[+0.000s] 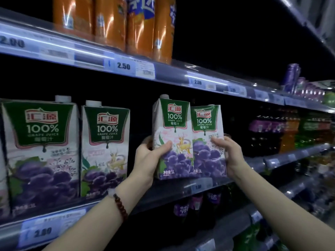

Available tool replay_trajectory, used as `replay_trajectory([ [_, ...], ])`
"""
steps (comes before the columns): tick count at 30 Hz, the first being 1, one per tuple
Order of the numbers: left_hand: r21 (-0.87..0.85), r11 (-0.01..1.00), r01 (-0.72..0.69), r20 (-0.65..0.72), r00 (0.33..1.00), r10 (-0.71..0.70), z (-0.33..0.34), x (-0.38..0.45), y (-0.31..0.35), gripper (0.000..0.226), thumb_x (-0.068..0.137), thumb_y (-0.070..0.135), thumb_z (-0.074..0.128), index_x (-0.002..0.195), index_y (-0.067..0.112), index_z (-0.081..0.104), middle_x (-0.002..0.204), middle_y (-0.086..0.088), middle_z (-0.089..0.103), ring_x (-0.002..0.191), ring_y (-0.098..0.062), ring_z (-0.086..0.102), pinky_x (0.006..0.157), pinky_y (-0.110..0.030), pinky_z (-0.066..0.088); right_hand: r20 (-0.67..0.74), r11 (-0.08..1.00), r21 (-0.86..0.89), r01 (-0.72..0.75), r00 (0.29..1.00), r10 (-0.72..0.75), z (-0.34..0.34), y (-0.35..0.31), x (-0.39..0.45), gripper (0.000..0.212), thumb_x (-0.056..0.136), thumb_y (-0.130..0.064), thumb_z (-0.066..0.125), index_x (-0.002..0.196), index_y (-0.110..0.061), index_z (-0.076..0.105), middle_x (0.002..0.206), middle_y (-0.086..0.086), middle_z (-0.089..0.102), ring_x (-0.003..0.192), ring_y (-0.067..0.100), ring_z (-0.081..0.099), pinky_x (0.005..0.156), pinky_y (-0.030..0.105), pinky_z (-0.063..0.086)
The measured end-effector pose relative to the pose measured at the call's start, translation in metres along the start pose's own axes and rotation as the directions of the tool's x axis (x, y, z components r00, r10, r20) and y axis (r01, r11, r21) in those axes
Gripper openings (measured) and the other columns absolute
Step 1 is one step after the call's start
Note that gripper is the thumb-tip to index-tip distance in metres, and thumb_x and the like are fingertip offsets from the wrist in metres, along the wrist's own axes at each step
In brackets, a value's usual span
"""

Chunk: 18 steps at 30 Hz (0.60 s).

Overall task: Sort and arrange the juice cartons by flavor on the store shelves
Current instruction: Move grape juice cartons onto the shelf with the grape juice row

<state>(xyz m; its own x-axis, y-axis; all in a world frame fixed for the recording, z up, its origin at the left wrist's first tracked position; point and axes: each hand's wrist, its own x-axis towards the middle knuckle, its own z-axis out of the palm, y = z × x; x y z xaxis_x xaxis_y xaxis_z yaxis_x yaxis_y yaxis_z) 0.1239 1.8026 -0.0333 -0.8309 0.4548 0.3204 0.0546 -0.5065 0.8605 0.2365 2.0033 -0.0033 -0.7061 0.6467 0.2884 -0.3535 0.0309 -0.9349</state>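
We hold two grape juice cartons, pressed side by side.
Our left hand (147, 156) grips the white-and-green grape carton with a deer print (172, 140); our right hand (230, 154) grips the paler grape carton (208, 142); two matching shelved cartons (105, 147) stand left, orange soda cans (137, 24) above.

Printed paperboard grape juice cartons (107, 151) line the middle shelf, their coated faces smooth with a soft sheen, each topped by a pale plastic screw cap (93, 103). Two more cartons of the same coated card (188, 142) show lightly scuffed, matt-looking panels. Above, orange soda cans (139, 28) gleam in glossy metal, catching streaks of light. The shelf edges (172, 73) carry clear, shiny plastic strips over paper price labels (123, 66). A bracelet of dark, polished round beads (121, 207), apparently wood, circles one wrist. Lower down, glossy plastic drink bottles (288, 134) glint in the dim light.
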Motion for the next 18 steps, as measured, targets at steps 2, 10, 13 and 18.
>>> replay_trajectory([
  [2, 0.052, 0.997, -0.058, -0.064, 0.996, 0.061, -0.001, 0.008, 0.000, 0.038, 0.074, 0.008, 0.078, 0.108, 0.011, 0.061, 0.094, -0.012, 0.075, 0.081, -0.027, 0.073, 0.070, -0.034, 0.057, 0.063, 0.999, 0.030, -0.013, 0.998, 0.011, 0.002, 0.004, 0.019, 0.034, 0.047, -0.028, 0.082, 0.071, -0.013, 0.063, 0.067, -0.002, 0.066, 0.057, 0.016, 0.064, 0.057, 0.028, 0.051],
  [10, 0.096, 0.990, -0.101, -0.299, 0.946, 0.126, -0.014, 0.025, -0.023, 0.044, 0.075, 0.000, 0.076, 0.114, 0.011, 0.058, 0.095, -0.010, 0.074, 0.074, -0.016, 0.073, 0.061, -0.024, 0.056, 0.167, 0.992, 0.111, 0.053, 0.983, -0.071, 0.024, 0.039, 0.073, 0.024, 0.066, 0.004, 0.069, 0.090, -0.001, 0.066, 0.072, 0.004, 0.074, 0.070, 0.017, 0.071, 0.072, 0.033, 0.052],
  [13, 0.097, 0.989, -0.116, -0.323, 0.936, 0.141, -0.021, 0.029, -0.026, 0.054, 0.073, 0.004, 0.077, 0.122, 0.010, 0.055, 0.100, -0.010, 0.074, 0.081, -0.018, 0.074, 0.069, -0.028, 0.058, 0.210, 0.990, 0.140, 0.010, 0.977, -0.040, 0.031, 0.053, 0.084, 0.040, 0.052, -0.006, 0.073, 0.092, -0.003, 0.069, 0.079, 0.006, 0.076, 0.083, 0.026, 0.071, 0.080, 0.038, 0.053],
  [18, 0.200, 0.966, -0.164, -0.332, 0.916, 0.224, -0.025, 0.032, -0.026, 0.059, 0.071, 0.007, 0.077, 0.125, 0.011, 0.054, 0.112, -0.011, 0.070, 0.096, -0.022, 0.069, 0.089, -0.037, 0.053, 0.271, 0.985, 0.172, -0.033, 0.962, -0.015, 0.043, 0.066, 0.096, 0.062, 0.047, -0.018, 0.078, 0.108, -0.009, 0.067, 0.104, 0.013, 0.072, 0.104, 0.039, 0.064, 0.101, 0.053, 0.045],
])
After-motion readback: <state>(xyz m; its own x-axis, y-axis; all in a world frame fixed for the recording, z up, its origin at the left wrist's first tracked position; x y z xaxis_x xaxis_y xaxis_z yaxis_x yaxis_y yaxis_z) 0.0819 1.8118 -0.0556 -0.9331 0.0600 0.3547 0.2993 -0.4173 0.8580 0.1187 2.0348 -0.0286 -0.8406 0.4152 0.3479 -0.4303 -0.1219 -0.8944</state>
